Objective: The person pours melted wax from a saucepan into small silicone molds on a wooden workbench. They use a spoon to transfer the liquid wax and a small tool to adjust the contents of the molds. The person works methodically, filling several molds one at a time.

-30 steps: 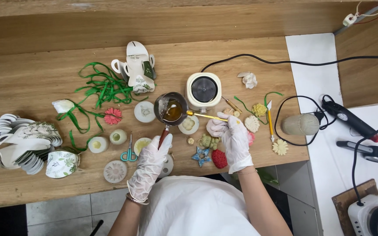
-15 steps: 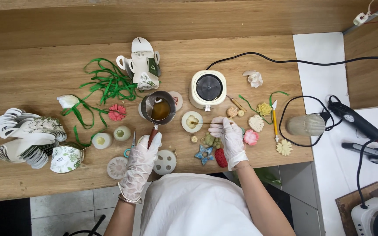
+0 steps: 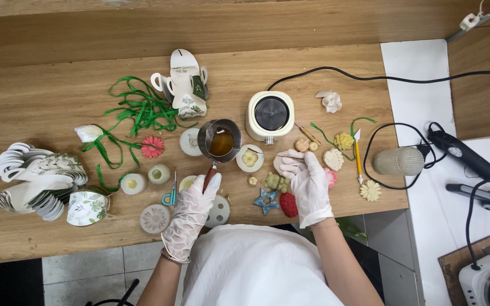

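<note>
My left hand (image 3: 193, 209), in a white glove, grips the reddish handle of a small metal melting pot (image 3: 220, 140) holding amber liquid. The pot hangs over the wooden table beside a round white mould (image 3: 249, 158) with a pale yellow centre. My right hand (image 3: 306, 184), gloved too, pinches a thin stick (image 3: 279, 155) whose tip reaches over that mould. Small wax shapes lie by the right hand: a green cluster (image 3: 276, 182), a blue star (image 3: 267, 199), a red piece (image 3: 288, 204).
A white electric hot plate (image 3: 270, 115) stands behind the pot, its black cord running right. Green ribbon (image 3: 139, 109), paper cup boxes (image 3: 184, 84), stacked box blanks (image 3: 35, 177), round moulds (image 3: 155, 218), small scissors (image 3: 170, 194) and a heat gun (image 3: 465, 154) surround the work area.
The pot has moved slightly left and back from near the hot plate. My right hand has shifted left toward the white mould, now holding the thin stick over it.
</note>
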